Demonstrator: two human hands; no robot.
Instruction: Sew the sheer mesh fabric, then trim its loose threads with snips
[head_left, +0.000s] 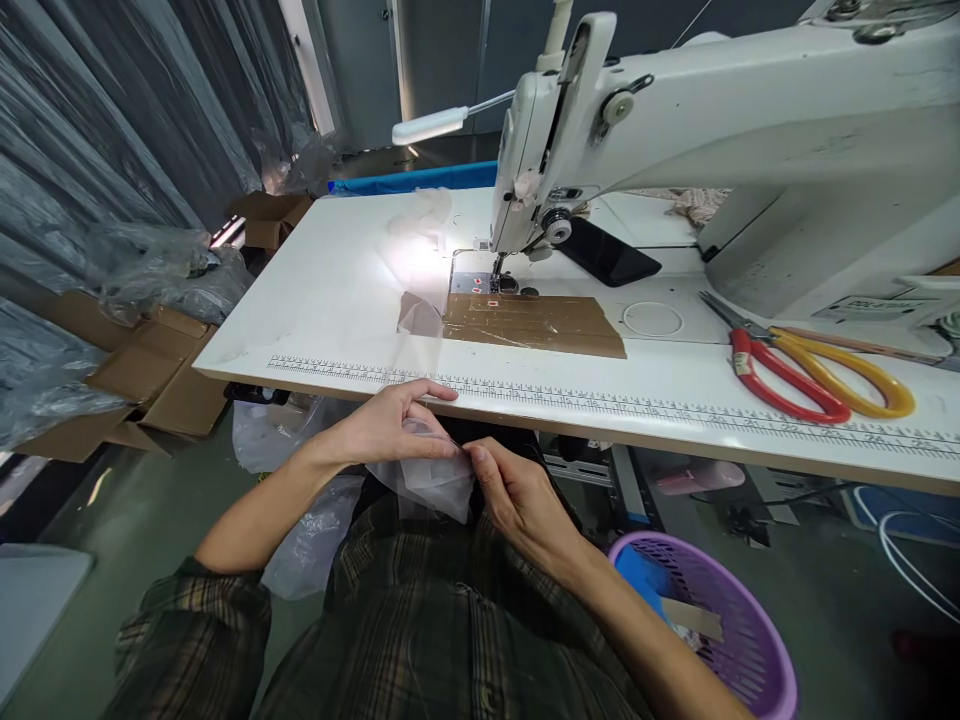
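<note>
I sit at a white sewing table [330,300] with a white sewing machine [675,130] on it. Both hands are low, just under the table's front edge, over my lap. My left hand [394,420] is curled around a thin translucent piece of fabric [431,475]. My right hand [517,495] pinches the same piece at its right edge, thumb and fingers pressed together. More of this sheer fabric [420,320] lies on the table beside a brown cardboard guide [532,322] under the needle.
Red and yellow scissors [810,370] lie at the table's right. A dark phone [607,255] rests behind the needle. A purple basket [720,620] stands at my right knee. Cardboard boxes [161,375] and plastic bags [165,270] crowd the floor at left.
</note>
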